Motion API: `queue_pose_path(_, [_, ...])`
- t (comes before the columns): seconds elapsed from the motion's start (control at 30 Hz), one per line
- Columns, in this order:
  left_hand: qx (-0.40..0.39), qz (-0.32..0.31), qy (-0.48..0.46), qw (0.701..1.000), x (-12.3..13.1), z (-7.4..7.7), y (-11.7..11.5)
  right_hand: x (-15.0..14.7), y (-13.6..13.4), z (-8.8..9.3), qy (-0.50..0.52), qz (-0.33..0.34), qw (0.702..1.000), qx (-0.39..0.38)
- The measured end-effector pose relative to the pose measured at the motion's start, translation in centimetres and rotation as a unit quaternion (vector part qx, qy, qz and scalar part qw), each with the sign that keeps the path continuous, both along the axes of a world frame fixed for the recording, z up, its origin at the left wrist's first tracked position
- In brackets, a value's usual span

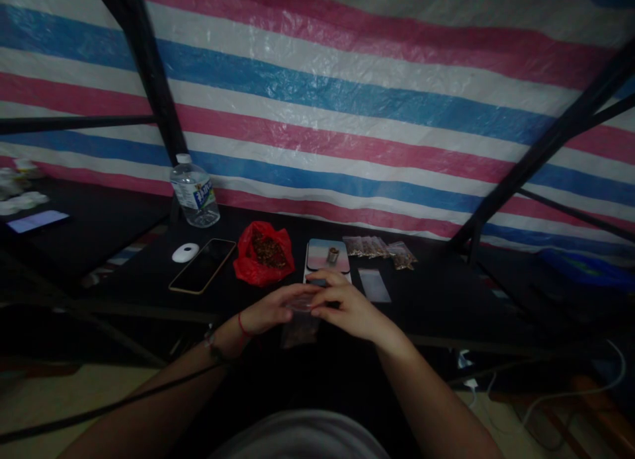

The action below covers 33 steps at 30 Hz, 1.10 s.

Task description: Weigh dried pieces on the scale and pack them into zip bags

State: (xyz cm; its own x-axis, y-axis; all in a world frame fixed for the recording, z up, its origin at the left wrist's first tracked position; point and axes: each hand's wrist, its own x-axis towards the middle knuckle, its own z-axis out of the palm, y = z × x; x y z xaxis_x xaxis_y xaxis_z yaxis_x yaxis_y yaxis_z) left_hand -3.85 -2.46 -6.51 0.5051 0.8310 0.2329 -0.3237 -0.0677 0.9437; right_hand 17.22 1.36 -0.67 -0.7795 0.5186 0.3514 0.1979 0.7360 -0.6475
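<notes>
My left hand (274, 310) and my right hand (347, 307) meet over the front of a black table (426, 300). Together they pinch the top of a small clear plastic bag (300, 323) that hangs down with dark brownish bits inside. A red string circles my left wrist. Just behind the hands lies a small scale (327, 259) with a little metal cup on it. An open red plastic bag (263, 252) of brown pieces sits to its left. Filled clear bags (380, 249) lie to the scale's right, with an empty clear bag (374, 286) near my right hand.
A phone (202, 265), a white oval object (185, 252) and a water bottle (194, 193) stand at the table's left. A lit screen (37, 221) glows on a neighbouring table. Black frame poles (149, 69) cross a striped tarpaulin wall behind. Cables lie on the floor at right.
</notes>
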Motion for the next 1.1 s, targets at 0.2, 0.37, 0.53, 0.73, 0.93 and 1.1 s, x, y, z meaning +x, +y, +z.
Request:
queue_pose_path(0.2, [-0.080,-0.048,-0.042,0.995,0.9,-0.5,-0.9,-1.3,-0.7,-0.4,0.013,0.026,0.998,-0.057])
queue_pose_path(0.37, [-0.118,-0.064,-0.103,0.986,1.3,-1.1,-0.5,-1.4,0.9,-1.0,0.055,0.012,0.995,-0.079])
queue_pose_path(0.53, [-0.126,0.133,-0.073,0.980,1.1,-0.7,1.1,-0.9,7.7,-3.3,0.087,-0.241,0.965,0.044])
queue_pose_path(0.73, [-0.132,0.357,-0.015,0.925,-0.5,-1.4,3.4,-0.5,13.9,-6.6,-0.034,-0.312,0.948,0.044])
queue_pose_path(0.93, [-0.099,0.370,0.016,0.923,-1.0,-2.5,3.8,-1.0,13.1,-7.3,0.046,-0.299,0.953,0.009])
queue_pose_path(1.1, [0.018,0.336,0.161,0.928,-0.5,-1.8,3.1,-1.6,8.9,-6.6,0.162,-0.209,0.961,-0.085])
